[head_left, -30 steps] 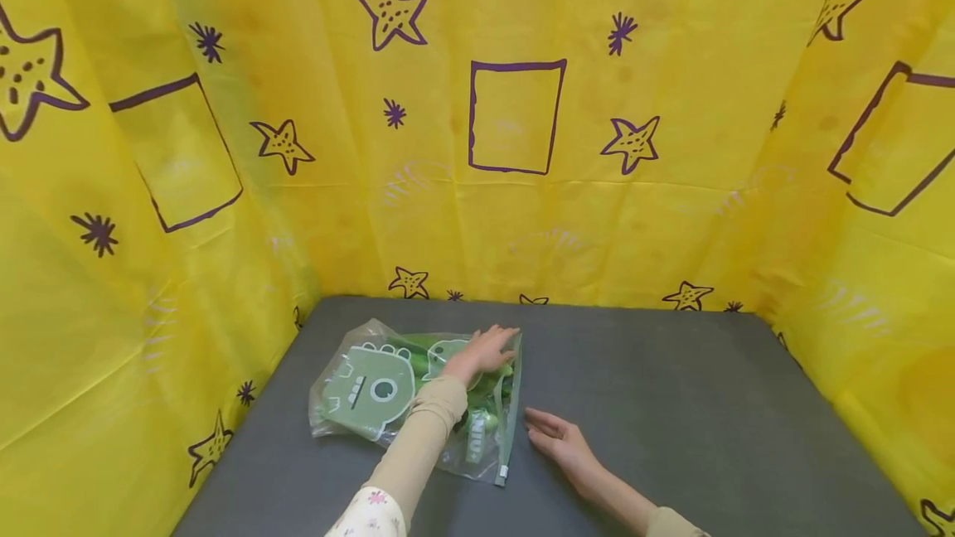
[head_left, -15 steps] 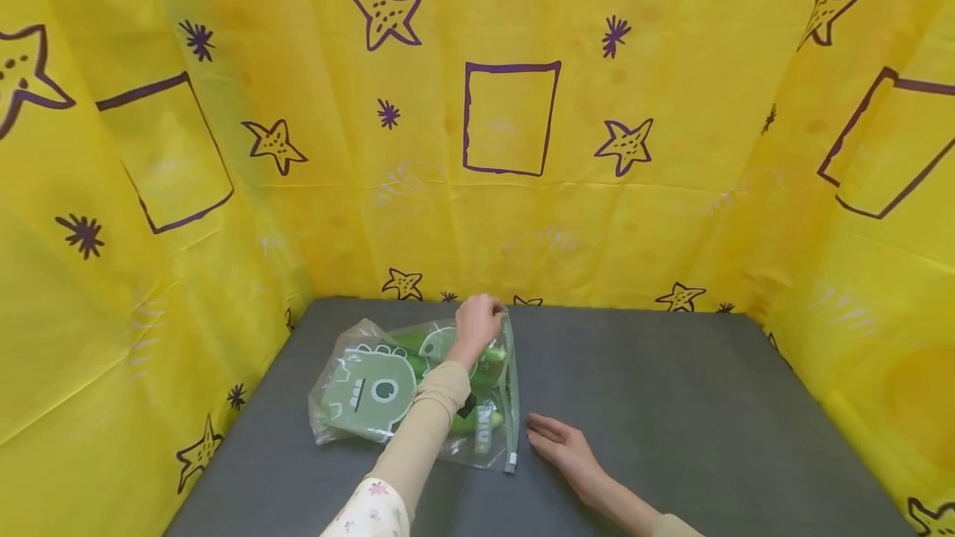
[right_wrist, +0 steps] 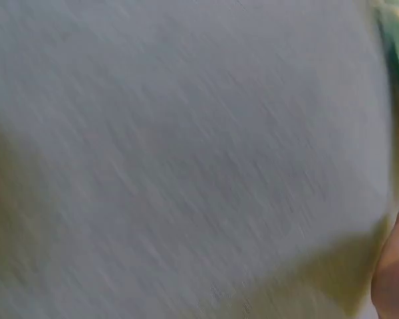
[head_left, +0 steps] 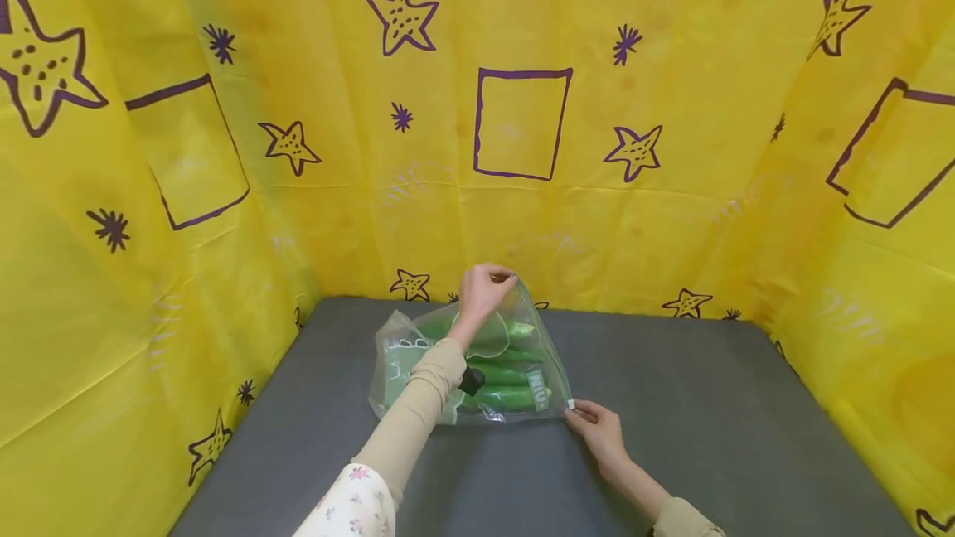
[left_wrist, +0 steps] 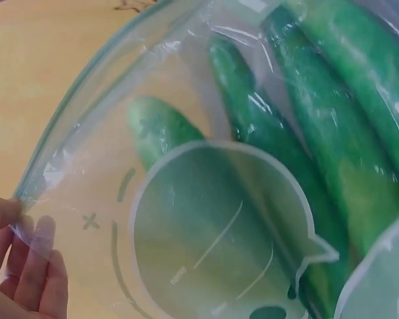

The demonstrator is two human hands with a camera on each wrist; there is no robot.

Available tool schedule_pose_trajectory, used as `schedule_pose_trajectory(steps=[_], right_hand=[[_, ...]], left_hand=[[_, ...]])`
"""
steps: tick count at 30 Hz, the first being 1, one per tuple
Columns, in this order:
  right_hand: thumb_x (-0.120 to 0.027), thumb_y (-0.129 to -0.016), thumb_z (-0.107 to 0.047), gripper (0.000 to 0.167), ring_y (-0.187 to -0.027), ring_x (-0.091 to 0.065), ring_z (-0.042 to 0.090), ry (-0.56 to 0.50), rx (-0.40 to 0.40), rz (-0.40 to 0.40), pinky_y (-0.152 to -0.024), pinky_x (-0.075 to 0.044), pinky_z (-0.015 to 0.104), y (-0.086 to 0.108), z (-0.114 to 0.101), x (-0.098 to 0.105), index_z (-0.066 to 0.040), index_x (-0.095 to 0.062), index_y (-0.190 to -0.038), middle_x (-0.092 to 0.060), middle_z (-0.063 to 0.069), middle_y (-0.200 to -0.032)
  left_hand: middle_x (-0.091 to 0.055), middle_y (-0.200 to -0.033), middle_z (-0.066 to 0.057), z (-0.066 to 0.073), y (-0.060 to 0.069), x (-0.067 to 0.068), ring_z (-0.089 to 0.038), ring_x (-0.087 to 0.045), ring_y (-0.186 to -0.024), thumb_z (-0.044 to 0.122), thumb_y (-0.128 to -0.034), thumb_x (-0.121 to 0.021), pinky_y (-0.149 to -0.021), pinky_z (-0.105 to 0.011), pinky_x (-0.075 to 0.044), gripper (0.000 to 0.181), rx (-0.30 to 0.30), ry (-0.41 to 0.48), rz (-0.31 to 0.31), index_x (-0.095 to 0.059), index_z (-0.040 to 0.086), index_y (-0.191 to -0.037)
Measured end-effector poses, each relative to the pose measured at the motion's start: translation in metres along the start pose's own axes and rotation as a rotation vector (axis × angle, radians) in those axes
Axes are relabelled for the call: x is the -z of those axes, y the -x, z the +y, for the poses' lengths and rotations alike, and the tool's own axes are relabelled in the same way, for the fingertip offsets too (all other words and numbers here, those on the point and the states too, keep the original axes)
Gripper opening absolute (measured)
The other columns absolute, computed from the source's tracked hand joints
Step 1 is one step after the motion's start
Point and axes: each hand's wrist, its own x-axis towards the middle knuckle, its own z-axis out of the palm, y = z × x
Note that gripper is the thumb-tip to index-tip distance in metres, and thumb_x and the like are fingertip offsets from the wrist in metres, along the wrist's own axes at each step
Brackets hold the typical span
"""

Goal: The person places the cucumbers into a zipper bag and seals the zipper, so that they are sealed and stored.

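Observation:
In the head view a clear slider zip bag with a green cartoon print is tilted up off the grey table. Several long green cucumbers lie side by side inside it. My left hand pinches the far top corner of its mouth, lifted toward the back wall; the left wrist view shows thumb and fingers on that corner. At the near corner, beside the white slider, my right hand pinches the edge of the bag. The right wrist view is blurred and shows only part of that hand.
The dark grey table runs back to a yellow curtain with purple star drawings, which also closes off both sides. A small black wrist camera sits at my left wrist, in front of part of the bag.
My left hand has gone from lying over the bag to pinching and raising its far corner. The bag has shifted right and lifted. My right hand, earlier apart from it, now grips the slider corner.

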Motion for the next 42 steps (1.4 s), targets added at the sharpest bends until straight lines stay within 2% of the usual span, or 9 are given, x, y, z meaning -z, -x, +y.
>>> schedule_pose_trajectory(steps=[6, 11, 16, 23, 25, 30, 37, 40, 42], right_hand=[[-0.068, -0.085, -0.004, 0.030, -0.070, -0.060, -0.007, 0.068, 0.138, 0.068, -0.065, -0.050, 0.011, -0.034, -0.034, 0.038, 0.012, -0.064, -0.110, -0.072, 0.018, -0.094], [-0.068, -0.087, -0.014, 0.034, -0.073, -0.059, -0.011, 0.031, 0.237, 0.192, -0.067, -0.049, 0.007, -0.051, -0.077, 0.072, 0.006, -0.064, -0.114, -0.071, -0.012, -0.084], [-0.070, -0.085, -0.008, 0.033, -0.076, -0.064, -0.006, -0.265, 0.307, 0.310, -0.070, -0.051, 0.006, -0.050, -0.111, 0.086, 0.007, -0.064, -0.113, -0.068, -0.021, -0.076], [-0.074, -0.078, 0.001, 0.023, -0.074, -0.067, 0.006, -0.643, 0.449, 0.395, -0.071, -0.055, 0.014, -0.045, -0.157, 0.075, 0.003, -0.071, -0.101, -0.073, -0.006, -0.077], [-0.074, -0.077, 0.003, 0.021, -0.074, -0.068, 0.008, -0.709, 0.491, 0.394, -0.072, -0.056, 0.016, -0.042, -0.169, 0.071, 0.003, -0.072, -0.098, -0.074, -0.003, -0.077], [-0.072, -0.077, 0.006, 0.021, -0.073, -0.071, 0.011, -0.831, 0.526, 0.331, -0.071, -0.057, 0.020, -0.028, -0.190, 0.061, 0.005, -0.072, -0.098, -0.075, 0.003, -0.080], [-0.069, -0.081, 0.002, 0.023, -0.072, -0.072, 0.012, -0.860, 0.524, 0.259, -0.072, -0.057, 0.021, -0.013, -0.197, 0.048, 0.010, -0.068, -0.103, -0.075, 0.005, -0.080], [-0.070, -0.081, 0.002, 0.021, -0.072, -0.072, 0.012, -0.869, 0.534, 0.271, -0.072, -0.057, 0.021, -0.008, -0.196, 0.044, 0.008, -0.069, -0.101, -0.075, 0.005, -0.080], [-0.070, -0.081, 0.001, 0.019, -0.072, -0.072, 0.012, -0.867, 0.544, 0.292, -0.072, -0.057, 0.021, -0.005, -0.196, 0.042, 0.006, -0.070, -0.099, -0.075, 0.005, -0.080]], left_hand=[[-0.074, -0.090, -0.011, 0.012, -0.007, 0.019, -0.025, -0.070, -0.076, 0.015, -0.0835, -0.072, -0.062, -0.024, -0.055, 0.014, -0.054, 0.207, 0.064, -0.076, 0.005, -0.093], [-0.070, -0.091, -0.024, 0.021, -0.001, 0.034, -0.024, -0.070, -0.074, 0.007, -0.0830, -0.072, -0.062, -0.014, -0.051, 0.015, -0.062, 0.509, 0.084, -0.073, -0.004, -0.094], [-0.069, -0.091, -0.027, 0.028, 0.012, 0.048, -0.003, -0.066, -0.069, 0.005, -0.0837, -0.071, -0.068, -0.015, -0.053, 0.020, -0.080, 0.676, 0.083, -0.070, -0.009, -0.097], [-0.071, -0.071, 0.009, 0.036, 0.015, 0.074, -0.003, -0.068, -0.068, 0.005, -0.0844, -0.070, -0.073, -0.018, -0.053, 0.023, -0.061, 0.831, 0.164, -0.067, -0.012, -0.101], [-0.071, -0.070, 0.012, 0.039, 0.015, 0.082, -0.004, -0.068, -0.069, 0.006, -0.0845, -0.070, -0.077, -0.020, -0.054, 0.025, -0.059, 0.860, 0.191, -0.067, -0.012, -0.102], [-0.071, -0.067, 0.012, 0.037, 0.017, 0.098, -0.004, -0.068, -0.067, 0.005, -0.0834, -0.071, -0.084, -0.022, -0.052, 0.016, -0.023, 0.884, 0.268, -0.070, -0.005, -0.096], [-0.071, -0.071, 0.009, 0.034, 0.024, 0.106, -0.005, -0.068, -0.070, 0.004, -0.0835, -0.070, -0.084, -0.022, -0.054, 0.015, 0.061, 0.864, 0.323, -0.071, -0.003, -0.097], [-0.072, -0.089, 0.001, 0.045, 0.033, 0.101, -0.007, -0.068, -0.083, 0.006, -0.0838, -0.070, -0.087, -0.025, -0.054, 0.023, 0.031, 0.731, 0.482, -0.069, -0.002, -0.105], [-0.069, -0.101, -0.006, 0.060, 0.042, 0.095, -0.012, -0.066, -0.094, 0.006, -0.0846, -0.068, -0.092, -0.027, -0.052, 0.025, -0.047, 0.600, 0.606, -0.068, 0.001, -0.109]])
